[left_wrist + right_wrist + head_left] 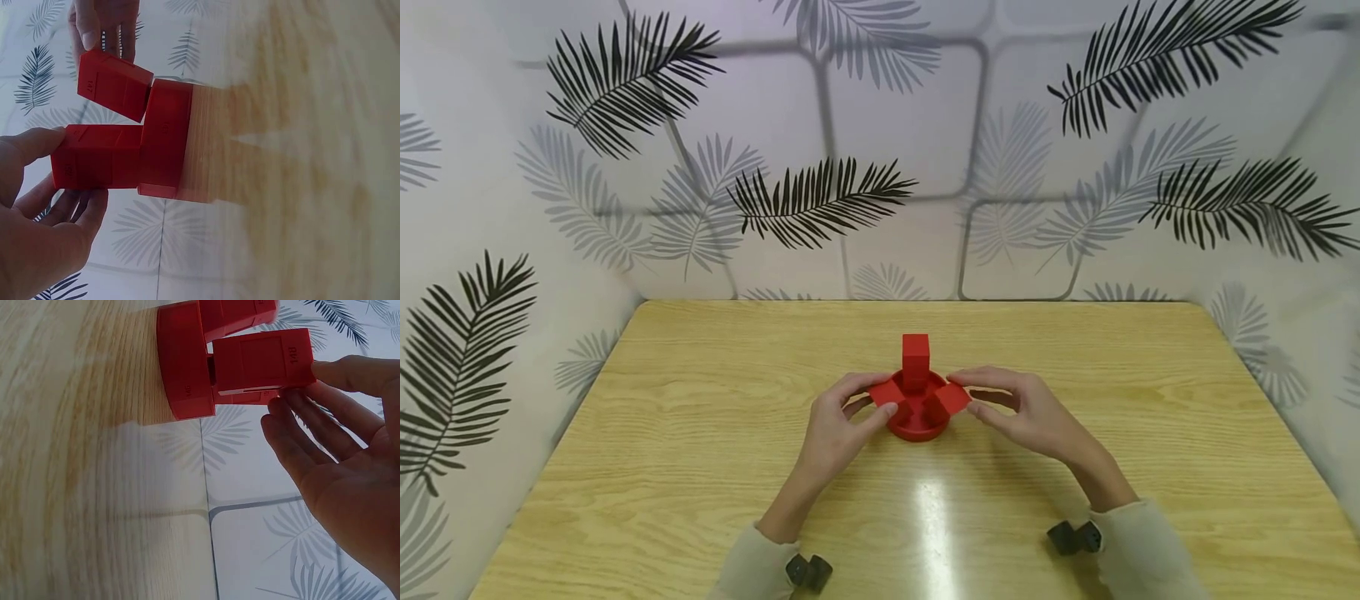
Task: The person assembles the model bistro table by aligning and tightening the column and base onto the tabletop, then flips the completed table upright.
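Note:
A round red base stands on the table with three red rectangular blocks rising from it. My left hand pinches the left block near its top, thumb on one side and fingers on the other. On the opposite side my right hand pinches the top end of the right block, which carries raised digits. That block looks tilted outward in the left wrist view. The back block stands upright, touched by neither hand. How the blocks' lower ends join the base is mostly hidden.
The wood-grain table extends around the base on all sides. Behind it rises a pale wall covering with leaf patterns. Small dark devices sit at both wrists.

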Available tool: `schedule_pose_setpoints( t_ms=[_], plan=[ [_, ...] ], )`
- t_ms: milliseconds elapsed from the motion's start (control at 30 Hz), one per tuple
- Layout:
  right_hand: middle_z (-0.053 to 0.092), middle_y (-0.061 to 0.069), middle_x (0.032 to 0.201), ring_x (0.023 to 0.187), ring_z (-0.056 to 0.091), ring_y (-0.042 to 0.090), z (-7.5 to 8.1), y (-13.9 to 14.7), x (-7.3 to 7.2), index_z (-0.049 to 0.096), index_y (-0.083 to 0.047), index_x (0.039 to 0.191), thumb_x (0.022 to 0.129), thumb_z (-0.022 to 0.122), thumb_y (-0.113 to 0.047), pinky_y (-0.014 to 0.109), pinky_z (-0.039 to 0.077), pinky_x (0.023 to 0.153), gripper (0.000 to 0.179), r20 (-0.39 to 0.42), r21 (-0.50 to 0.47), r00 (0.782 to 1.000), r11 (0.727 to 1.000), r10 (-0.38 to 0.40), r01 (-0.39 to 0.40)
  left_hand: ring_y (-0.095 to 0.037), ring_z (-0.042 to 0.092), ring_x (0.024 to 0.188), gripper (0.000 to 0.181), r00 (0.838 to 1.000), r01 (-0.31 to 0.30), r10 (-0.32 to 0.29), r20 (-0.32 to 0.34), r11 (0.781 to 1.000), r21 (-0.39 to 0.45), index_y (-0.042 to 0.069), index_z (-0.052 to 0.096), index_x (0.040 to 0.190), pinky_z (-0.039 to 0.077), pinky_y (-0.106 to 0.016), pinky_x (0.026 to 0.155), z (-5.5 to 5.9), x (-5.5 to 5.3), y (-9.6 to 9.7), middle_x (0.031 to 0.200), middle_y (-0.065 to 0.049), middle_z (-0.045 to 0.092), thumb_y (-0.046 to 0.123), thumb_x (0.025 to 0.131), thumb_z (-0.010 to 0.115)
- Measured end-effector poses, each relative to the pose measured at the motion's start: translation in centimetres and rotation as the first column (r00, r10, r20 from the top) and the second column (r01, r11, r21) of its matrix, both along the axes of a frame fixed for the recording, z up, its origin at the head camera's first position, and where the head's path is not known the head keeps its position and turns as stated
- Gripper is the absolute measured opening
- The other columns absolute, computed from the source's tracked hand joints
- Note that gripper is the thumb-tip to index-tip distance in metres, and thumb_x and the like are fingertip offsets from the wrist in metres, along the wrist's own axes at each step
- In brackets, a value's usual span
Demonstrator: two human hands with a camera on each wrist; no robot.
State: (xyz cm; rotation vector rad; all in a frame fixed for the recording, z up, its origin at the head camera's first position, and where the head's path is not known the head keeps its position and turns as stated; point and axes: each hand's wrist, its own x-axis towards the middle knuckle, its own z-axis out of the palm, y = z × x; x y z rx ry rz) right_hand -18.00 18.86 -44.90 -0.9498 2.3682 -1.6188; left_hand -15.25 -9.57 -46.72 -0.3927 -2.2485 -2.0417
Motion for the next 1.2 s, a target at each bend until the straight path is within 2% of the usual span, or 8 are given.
schedule_pose_setpoints(
  t_ms=[233,400,667,867,1000,1100,1200],
  plan=[
    [0.068,0.006,0.129,0.122,0.063,0.025,0.0,-0.4,0.1,0.068,-0.008,0.129,0.095,0.074,-0.009,0.049,0.052,0.102,0.034,0.043,-0.016,0.999,0.999,-0.028,0.029,-0.028,0.063,0.116,0.039,1.0,0.007,-0.007,-0.005,1.0,0.001,-0.004,0.068,0.126,0.054,-0.043,0.101,-0.2,-0.1,-0.1,0.126,-0.013,0.066,-0.001,0.089,0.078],
    [0.067,0.003,0.122,0.114,0.063,0.025,-0.5,-1.2,0.0,0.067,-0.008,0.132,0.093,0.077,-0.008,0.049,0.056,0.097,0.04,-0.004,-0.036,1.0,0.999,-0.021,0.021,-0.028,0.063,0.116,0.038,1.0,0.008,-0.009,-0.013,1.0,-0.005,-0.004,0.067,0.127,0.054,-0.043,0.101,-0.1,-0.2,-0.1,0.126,-0.013,0.066,0.0,0.09,0.077],
    [0.061,-0.001,0.112,0.104,0.06,0.024,-0.8,-2.4,0.3,0.064,-0.01,0.14,0.093,0.078,-0.015,0.055,0.057,0.093,0.049,-0.067,0.028,0.997,0.999,-0.033,0.035,-0.028,0.062,0.117,0.038,1.0,0.01,-0.01,-0.004,1.0,-0.009,-0.004,0.067,0.127,0.054,-0.042,0.102,0.0,-0.2,-0.1,0.126,-0.013,0.067,0.0,0.09,0.077],
    [0.063,0.0,0.109,0.101,0.064,0.02,-0.8,-2.7,0.2,0.067,-0.009,0.136,0.091,0.08,-0.013,0.045,0.06,0.09,0.047,-0.099,0.036,0.993,0.997,-0.059,0.062,-0.028,0.062,0.117,0.038,1.0,0.011,-0.011,0.0,1.0,-0.012,-0.004,0.067,0.126,0.054,-0.041,0.102,-0.1,-0.1,-0.1,0.126,-0.013,0.067,0.0,0.09,0.077],
    [0.065,0.002,0.108,0.098,0.064,0.02,-0.9,-2.5,0.0,0.067,-0.008,0.136,0.093,0.077,-0.011,0.037,0.061,0.087,0.044,-0.111,0.044,0.992,0.997,-0.064,0.07,-0.028,0.063,0.117,0.038,1.0,0.014,-0.014,-0.003,1.0,-0.011,-0.004,0.068,0.126,0.054,-0.044,0.102,-0.1,-0.1,-0.1,0.126,-0.013,0.067,0.0,0.09,0.077],
    [0.066,0.003,0.112,0.099,0.065,0.021,-1.0,-2.4,-0.2,0.067,-0.007,0.135,0.094,0.074,-0.008,0.037,0.061,0.086,0.042,-0.129,0.036,0.989,0.997,-0.066,0.072,-0.028,0.063,0.116,0.037,1.0,0.015,-0.015,-0.008,1.0,-0.007,-0.004,0.068,0.126,0.054,-0.045,0.102,-0.1,-0.1,-0.2,0.126,-0.013,0.067,0.0,0.09,0.077],
    [0.066,0.007,0.121,0.109,0.065,0.025,-1.1,-2.4,-0.2,0.067,-0.005,0.135,0.095,0.074,-0.007,0.04,0.06,0.089,0.041,-0.146,0.013,0.987,0.998,-0.062,0.065,-0.028,0.063,0.116,0.037,1.0,0.016,-0.016,-0.01,1.0,-0.004,-0.004,0.068,0.126,0.054,-0.045,0.101,-0.1,-0.2,-0.2,0.125,-0.013,0.067,0.0,0.09,0.077]
  ],
)
